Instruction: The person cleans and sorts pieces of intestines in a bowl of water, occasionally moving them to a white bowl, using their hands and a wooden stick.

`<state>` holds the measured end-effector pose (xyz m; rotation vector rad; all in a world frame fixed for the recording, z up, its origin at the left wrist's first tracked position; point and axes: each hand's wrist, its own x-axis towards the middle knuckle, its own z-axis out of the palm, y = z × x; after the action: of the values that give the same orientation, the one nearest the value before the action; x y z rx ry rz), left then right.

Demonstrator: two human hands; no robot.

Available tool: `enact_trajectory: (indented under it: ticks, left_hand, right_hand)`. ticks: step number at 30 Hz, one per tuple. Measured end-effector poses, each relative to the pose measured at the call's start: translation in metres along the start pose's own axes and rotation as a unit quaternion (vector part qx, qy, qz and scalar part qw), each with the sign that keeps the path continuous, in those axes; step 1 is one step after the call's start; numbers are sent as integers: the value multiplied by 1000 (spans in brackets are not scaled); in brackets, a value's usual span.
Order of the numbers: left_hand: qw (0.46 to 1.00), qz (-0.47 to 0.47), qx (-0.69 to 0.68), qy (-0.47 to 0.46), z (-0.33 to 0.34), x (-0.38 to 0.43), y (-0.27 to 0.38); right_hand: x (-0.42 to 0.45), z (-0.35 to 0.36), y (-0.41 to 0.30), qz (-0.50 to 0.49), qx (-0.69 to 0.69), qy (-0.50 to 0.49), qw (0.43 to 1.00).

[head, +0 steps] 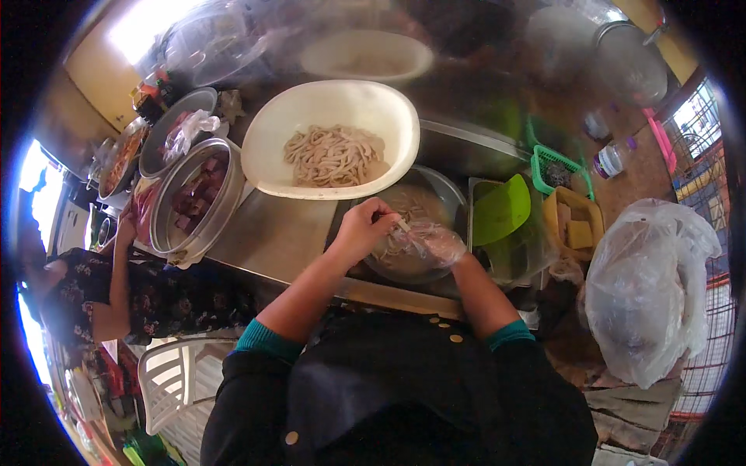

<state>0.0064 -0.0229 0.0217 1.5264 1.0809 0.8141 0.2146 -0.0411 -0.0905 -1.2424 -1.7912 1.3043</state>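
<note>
My left hand [366, 228] is bare and pinches one end of a short pale strand [403, 224]. My right hand [438, 242], in a clear plastic glove, grips the strand's other side; its fingertips are blurred. Both hands are above a round metal basin [460, 204] of cloudy liquid with more pale strands in it. Just beyond stands a white oval tub [259, 145], holding a heap of long, pale, rope-like strands [332, 154] that look like intestines.
To the left, a metal pot [156, 218] contains dark red meat chunks, near a person's hand [125, 228]. On the right are a green plastic board [502, 211], a yellow container [593, 216] with sponges, a green basket [542, 169] and a large clear plastic bag [641, 291].
</note>
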Motion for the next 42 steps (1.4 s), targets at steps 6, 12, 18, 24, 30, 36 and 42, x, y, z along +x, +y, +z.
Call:
enact_trajectory:
  ticks: [6,12,18,24,30,36,42]
  left_hand:
    - [998,29,41,23,-1,5,-8]
    - [997,-6,-59,42,2,7,-5]
    - [981,-5,-192,1,3,7,-3]
    - [981,-30,-192,-23,1,7,7]
    - [986,-23,-164,-12,-10,8,10]
    - [987,14,-161,-14,-9,12,14]
    - [986,17,-165,-7,-14,9,13]
  right_hand:
    - [2,3,-5,-33,-39,-19,998]
    - [-1,5,-27,101,186,-12,977]
    - [0,3,-30,141,105,5,984]
    - [1,4,-1,82,48,5,995]
    - [1,11,-52,135,533,-64,833]
    - [3,5,-16,98,518,-134,839]
    - [-2,6,-42,154,343,-30,926]
